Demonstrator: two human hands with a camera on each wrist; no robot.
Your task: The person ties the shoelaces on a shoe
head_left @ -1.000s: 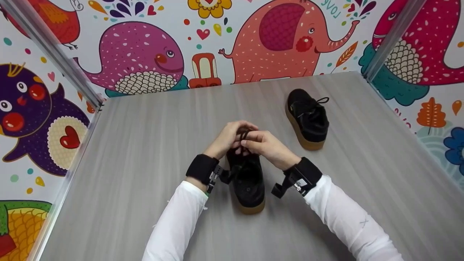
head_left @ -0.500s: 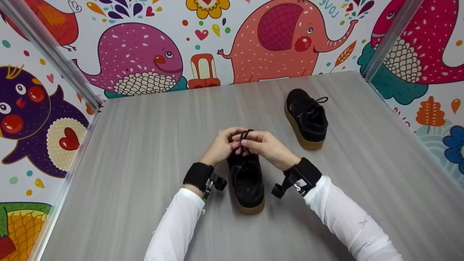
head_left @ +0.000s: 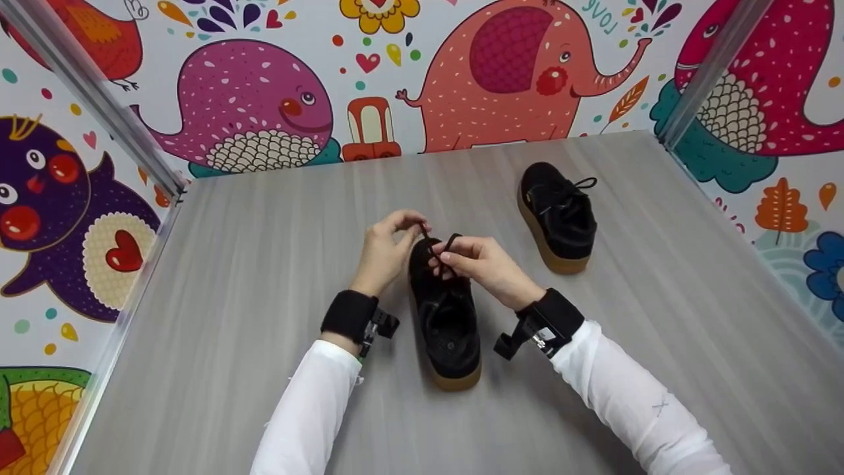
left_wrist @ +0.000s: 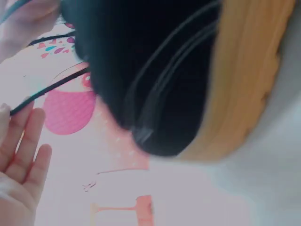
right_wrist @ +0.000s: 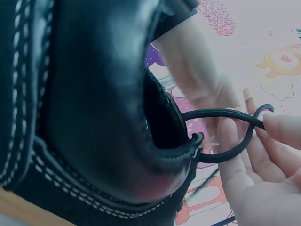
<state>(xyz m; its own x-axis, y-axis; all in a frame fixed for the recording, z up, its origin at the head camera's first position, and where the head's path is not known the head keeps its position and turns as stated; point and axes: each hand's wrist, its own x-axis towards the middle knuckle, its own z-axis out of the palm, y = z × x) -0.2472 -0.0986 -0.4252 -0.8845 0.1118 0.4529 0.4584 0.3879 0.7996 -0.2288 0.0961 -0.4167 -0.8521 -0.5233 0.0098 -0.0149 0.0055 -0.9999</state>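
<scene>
A black shoe [head_left: 465,364] with a tan sole and white stitching stands on the floor, its toe pointing away from me. Beside the toe, my left hand [head_left: 384,254] pinches one dark shoelace [head_left: 425,229] between thumb and fingertips. In the left wrist view, that lace [left_wrist: 49,91] runs taut from the shoe to the left hand [left_wrist: 21,174]. Over the toe, my right hand [head_left: 494,269] pinches lace where strands cross. The right wrist view has a lace loop [right_wrist: 218,113] reaching from the shoe's upper to the right hand [right_wrist: 268,193].
A second black shoe [head_left: 560,221], its lace tied in a bow, stands farther back on the right. Wood-patterned floor [head_left: 277,264] lies around both shoes. Walls [head_left: 369,72] with cartoon animals and metal corner strips border it at the back and sides.
My left hand has parted from the right hand and moved left and away from me, drawing a lace strand outward. The right hand stays nearly in place; both shoes have not moved.
</scene>
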